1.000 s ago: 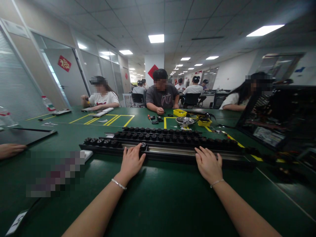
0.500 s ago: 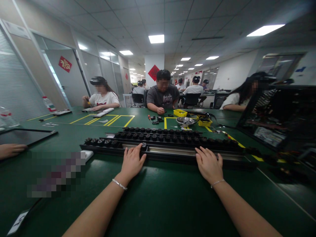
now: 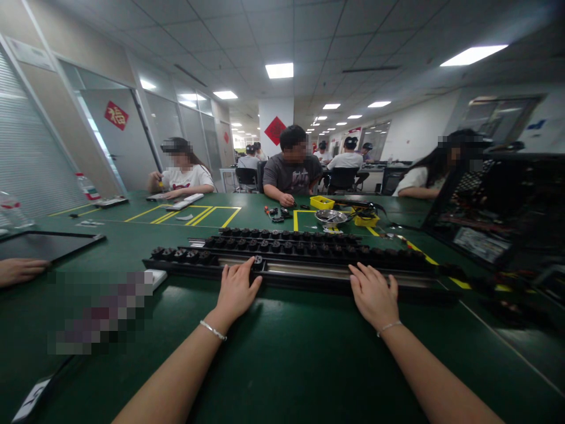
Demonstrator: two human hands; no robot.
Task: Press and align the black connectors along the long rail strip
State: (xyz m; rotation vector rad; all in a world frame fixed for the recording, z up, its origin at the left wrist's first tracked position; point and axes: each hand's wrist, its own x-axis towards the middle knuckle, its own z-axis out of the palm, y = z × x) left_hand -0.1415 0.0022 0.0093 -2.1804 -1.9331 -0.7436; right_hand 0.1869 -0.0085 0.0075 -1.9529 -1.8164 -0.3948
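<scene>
Where both hands [image 3: 236, 290] [image 3: 374, 294] cover it, black rail [image 3: 309, 271] is hidden.

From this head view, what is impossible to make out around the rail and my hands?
- Left hand and right hand: palms hidden, grip on the long black rail unclear.
- Black knobs: too small for detail.
- Mosaic patch hides the table there.
- Open black case: dim, cut by right edge.
</scene>
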